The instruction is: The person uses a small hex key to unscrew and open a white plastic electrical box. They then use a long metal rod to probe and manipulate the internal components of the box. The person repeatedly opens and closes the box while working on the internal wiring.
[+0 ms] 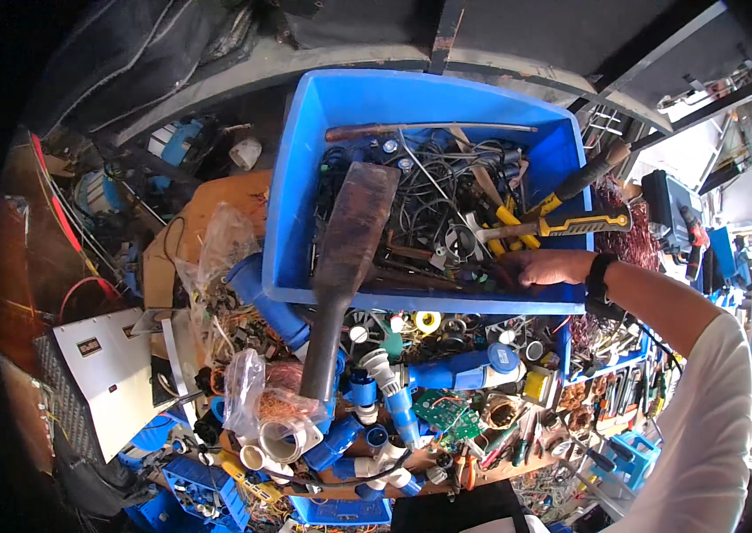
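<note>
"White sleeve (704, 391) nearest me, at the lower right. Where does that arm lead?"

"Past a black wristband (600, 274) to the right hand (540, 266), which is inside the blue bin (294, 195), by its near right corner."

"Grasping anything?"

"I can't tell. The fingertips are sunk among dark bits and shadow, so their grip is hidden."

"What's close to it?"

"A hammer (585, 222) with a yellow-and-black handle, just beyond the hand. It lies across the bin's right edge, the head inward, next to a round metal ring (459, 244). A second, dark-and-yellow handle (576, 182) also sticks out over that edge, farther back."

"And the big wooden paddle (354, 231)?"

"Toward the bin's left side. Its broad end is over the contents and its dark grip juts out past the near edge."

"Anything along the far edge?"

"A long thin tool (434, 127), its wooden handle toward the far left corner. Tangled black cables (420, 173) fill the space in front of it."

"Below the bin?"

"A crowded table (509, 471): blue connectors (403, 416) in front of the bin's near edge, a green circuit board (449, 416) to their right, orange-handled pliers (465, 471) at the table's near edge. Left of the connectors, a clear plastic bag (245, 382) sits beside copper-coloured wire (283, 404)."
</note>
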Demonstrator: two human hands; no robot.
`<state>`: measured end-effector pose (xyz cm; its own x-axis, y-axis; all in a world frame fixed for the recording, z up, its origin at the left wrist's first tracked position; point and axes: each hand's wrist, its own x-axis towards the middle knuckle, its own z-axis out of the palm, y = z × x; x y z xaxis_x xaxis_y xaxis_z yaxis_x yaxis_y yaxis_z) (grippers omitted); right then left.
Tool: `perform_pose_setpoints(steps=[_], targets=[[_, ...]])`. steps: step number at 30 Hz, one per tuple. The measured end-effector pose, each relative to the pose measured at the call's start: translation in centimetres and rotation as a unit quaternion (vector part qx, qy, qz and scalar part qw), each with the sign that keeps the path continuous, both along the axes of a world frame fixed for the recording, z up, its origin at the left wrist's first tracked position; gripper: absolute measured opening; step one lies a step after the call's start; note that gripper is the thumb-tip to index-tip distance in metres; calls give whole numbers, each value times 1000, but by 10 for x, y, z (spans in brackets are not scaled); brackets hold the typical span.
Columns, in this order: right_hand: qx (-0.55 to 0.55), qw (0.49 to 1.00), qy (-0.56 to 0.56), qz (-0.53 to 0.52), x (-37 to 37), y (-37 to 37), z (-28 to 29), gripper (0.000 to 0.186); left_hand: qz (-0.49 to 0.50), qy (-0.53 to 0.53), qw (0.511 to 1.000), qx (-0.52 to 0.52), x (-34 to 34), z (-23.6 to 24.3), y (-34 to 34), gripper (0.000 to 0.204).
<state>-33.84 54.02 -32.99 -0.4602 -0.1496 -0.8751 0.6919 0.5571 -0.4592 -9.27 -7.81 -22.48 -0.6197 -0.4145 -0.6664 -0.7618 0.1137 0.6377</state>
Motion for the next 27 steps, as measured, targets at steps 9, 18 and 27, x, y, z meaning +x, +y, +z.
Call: perform_pose_setpoints(steps=[9,18,27], targets=[[142,929,156,305,-13,10,-50,39,32,-15,999,32,31,-7,-27,73],[203,955,131,173,-35,-1,-29,25,46,49,997,40,32,20,-14,67],[92,984,153,12,-18,13,-40,22,242,12,938,248,28,3,-31,30]])
